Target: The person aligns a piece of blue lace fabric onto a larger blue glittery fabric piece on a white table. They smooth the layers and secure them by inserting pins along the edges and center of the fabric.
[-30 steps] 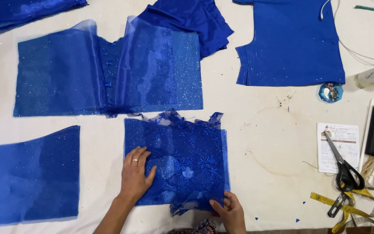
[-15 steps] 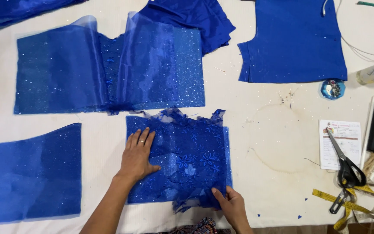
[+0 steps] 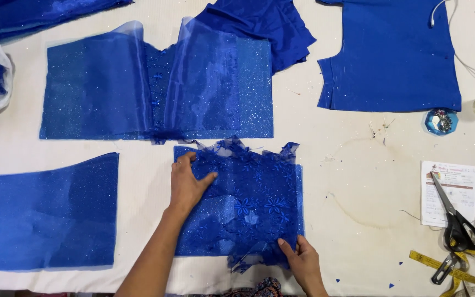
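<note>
left hand (image 3: 187, 184) flat on lace panel (image 3: 248, 203) — right hand (image 3: 303, 258) pinches its hem.

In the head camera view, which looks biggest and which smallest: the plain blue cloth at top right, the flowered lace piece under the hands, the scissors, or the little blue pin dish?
1. Plain blue cloth, though its top is cut off by the picture edge.
2. Flowered lace piece, looks a little smaller; close enough that I would not swear to it.
3. Scissors.
4. Pin dish.

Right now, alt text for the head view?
Left hand lies flat on a blue floral lace fabric panel on a white table, right hand at its lower edge. Other blue fabric pieces surround it; black-handled scissors lie to the right.
</note>
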